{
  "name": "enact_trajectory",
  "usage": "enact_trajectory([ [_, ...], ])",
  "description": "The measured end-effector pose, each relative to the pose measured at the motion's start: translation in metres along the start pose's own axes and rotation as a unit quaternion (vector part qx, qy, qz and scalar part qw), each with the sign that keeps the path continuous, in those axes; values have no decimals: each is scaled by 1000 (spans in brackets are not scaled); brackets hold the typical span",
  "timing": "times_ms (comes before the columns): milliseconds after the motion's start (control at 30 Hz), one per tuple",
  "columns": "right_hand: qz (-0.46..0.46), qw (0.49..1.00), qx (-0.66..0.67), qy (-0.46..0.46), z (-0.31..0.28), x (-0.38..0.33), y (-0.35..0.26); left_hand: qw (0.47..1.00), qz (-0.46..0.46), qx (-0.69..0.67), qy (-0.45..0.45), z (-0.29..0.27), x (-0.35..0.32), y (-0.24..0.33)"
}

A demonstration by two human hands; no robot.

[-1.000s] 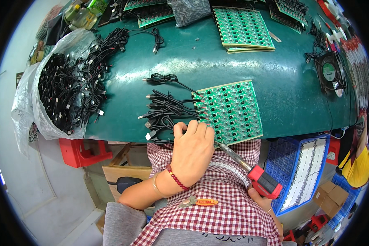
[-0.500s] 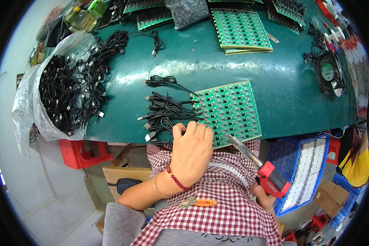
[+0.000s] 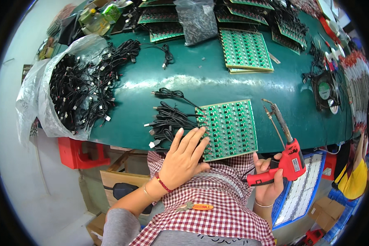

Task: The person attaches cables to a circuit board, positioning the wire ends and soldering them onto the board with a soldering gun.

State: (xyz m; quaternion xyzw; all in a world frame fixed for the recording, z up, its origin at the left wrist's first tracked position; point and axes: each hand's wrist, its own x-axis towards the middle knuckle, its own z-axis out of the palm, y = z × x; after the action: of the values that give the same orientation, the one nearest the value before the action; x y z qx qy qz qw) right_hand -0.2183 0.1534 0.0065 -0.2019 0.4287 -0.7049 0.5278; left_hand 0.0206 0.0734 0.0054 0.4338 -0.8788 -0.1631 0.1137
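The flat green circuit board [image 3: 230, 128], square and studded with rows of small parts, lies at the near edge of my green surface [image 3: 274, 88], overhanging it slightly. My left hand [image 3: 183, 158] rests on its left edge, fingers [image 3: 192, 139] spread flat. Black cables [image 3: 168, 119] bunch just beside. My right hand [image 3: 270, 180] grips the red soldering gun [image 3: 285, 160], fingers wrapped closed around its handle, right of the board with bare surface beyond.
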Motion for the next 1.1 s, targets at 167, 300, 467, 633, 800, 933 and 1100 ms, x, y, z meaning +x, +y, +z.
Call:
enact_trajectory([
  [167, 10, 998, 46, -50, 12, 26, 16, 999, 0, 36, 24, 4, 18, -13],
  [300, 11, 998, 40, -37, 17, 29, 23, 999, 4, -31, 14, -2, 21, -14],
  [467, 13, 1000, 25, -9, 18, 36, 23, 989, 15, -98, 109, -56, 74, -39],
  [633, -2, 999, 31, -27, 23, 34, 21, 935, -319, 74, 139, -59, 172, -174],
  [800, -21, 999, 38, 12, 22, 25, 17, 935, -334, 90, 80, -36, 187, -209],
  [933, -21, 999, 26, 21, 15, 19, 10, 937, -286, -164, 113, -51, 159, -222],
  [1100, -26, 1000, -10, 14, 21, 18, -8, 773, -185, -607, -6, -99, 107, -105],
])
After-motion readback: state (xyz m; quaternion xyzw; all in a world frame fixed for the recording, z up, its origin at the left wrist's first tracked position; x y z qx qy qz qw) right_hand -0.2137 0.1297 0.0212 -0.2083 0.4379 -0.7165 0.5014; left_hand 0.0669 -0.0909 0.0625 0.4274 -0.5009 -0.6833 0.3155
